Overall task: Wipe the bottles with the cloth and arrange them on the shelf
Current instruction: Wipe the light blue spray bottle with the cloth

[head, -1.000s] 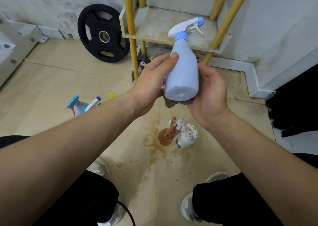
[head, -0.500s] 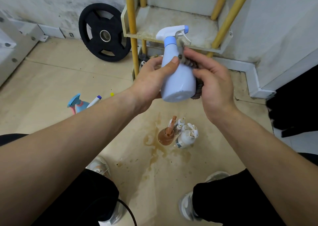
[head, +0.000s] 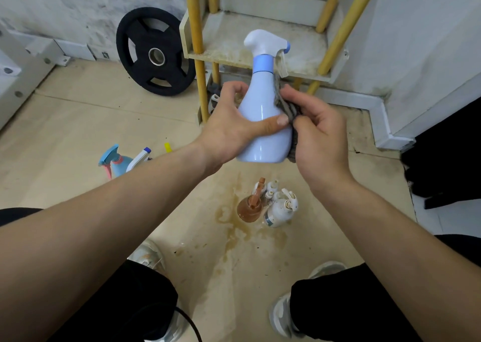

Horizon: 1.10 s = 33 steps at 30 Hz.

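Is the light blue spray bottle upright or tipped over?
Upright: the spray bottle has its trigger head on top and its base below, gripped by the left hand.

the left hand [head: 229,131] grips a pale blue spray bottle [head: 263,123] upright, thumb across its front. the right hand [head: 320,136] presses a grey cloth [head: 286,105] against the bottle's right side. behind stands a stained shelf [head: 234,55] with yellow posts, a black weight plate [head: 156,55] beside it. on the floor, an amber bottle [head: 249,209] and a white bottle [head: 279,210] stand together, and a blue sprayer [head: 114,161] lies to the left.
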Motion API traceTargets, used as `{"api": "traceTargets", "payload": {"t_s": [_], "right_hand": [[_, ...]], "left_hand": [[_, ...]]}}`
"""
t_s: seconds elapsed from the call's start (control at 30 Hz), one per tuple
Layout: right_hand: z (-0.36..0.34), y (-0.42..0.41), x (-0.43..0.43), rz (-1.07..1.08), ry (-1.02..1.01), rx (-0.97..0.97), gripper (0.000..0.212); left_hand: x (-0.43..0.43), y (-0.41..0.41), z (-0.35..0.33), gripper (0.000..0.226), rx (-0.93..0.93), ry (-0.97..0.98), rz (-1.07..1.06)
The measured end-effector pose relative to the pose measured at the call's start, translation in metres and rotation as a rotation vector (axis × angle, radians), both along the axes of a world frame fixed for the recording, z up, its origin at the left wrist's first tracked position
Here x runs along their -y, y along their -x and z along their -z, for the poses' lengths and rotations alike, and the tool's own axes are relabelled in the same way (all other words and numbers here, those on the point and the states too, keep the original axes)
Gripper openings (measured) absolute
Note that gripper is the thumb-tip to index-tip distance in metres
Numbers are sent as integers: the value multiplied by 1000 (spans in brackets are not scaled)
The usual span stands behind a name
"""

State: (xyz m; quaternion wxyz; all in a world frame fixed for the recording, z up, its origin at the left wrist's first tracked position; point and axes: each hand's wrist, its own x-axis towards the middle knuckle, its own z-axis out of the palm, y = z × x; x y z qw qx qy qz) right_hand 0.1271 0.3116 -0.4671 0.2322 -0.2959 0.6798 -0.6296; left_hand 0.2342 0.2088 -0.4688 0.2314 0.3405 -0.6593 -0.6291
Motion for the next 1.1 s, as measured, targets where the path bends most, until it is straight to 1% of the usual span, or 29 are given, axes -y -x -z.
{"api": "traceTargets", "payload": {"t_s": [0.13,0.23,0.33,0.43,0.47,0.5,0.53,0.57,0.63,0.7,0.8,0.87,1.0,1.1], "right_hand": [[-2,11,4,10,-25,11,53],[-2,9,3,-79,-2,8,51],[1,6,3,-172,16,0,49],[2,8,3,-207,5,-15,46],[3,9,3,-207,8,-21,46],[3,9,2,-202,2,-45,46],[2,10,1,-195,-15,-84,46],[1,10,0,-186,-35,-120,45],[-2,12,-1,-167,-50,-140,44],[-5,12,0,-134,-43,-102,42],[-6,9,0,-105,-18,13,41],[-3,7,0,-102,-6,33,42],[4,-3,2,-66,-16,-39,43],[7,-14,-1,-127,-46,-169,45]], "left_hand": [[-6,2,2,78,53,130,102],[-7,2,4,80,31,111,96],[2,-1,2,80,-23,30,42],[7,-5,-5,86,-24,-38,79],[9,-5,-7,83,-14,-59,109],[10,-5,-10,74,-22,-92,154],[12,-6,-13,64,-44,-145,204],[15,-6,-14,60,-62,-212,245],[18,-6,-16,64,-82,-332,269],[14,-7,-17,61,-143,-421,217],[1,-4,-16,45,-254,-566,70],[-5,-2,-14,44,-274,-605,-15],[-8,1,-15,53,-246,-568,-59],[-9,4,-12,64,-208,-513,-93]]}}
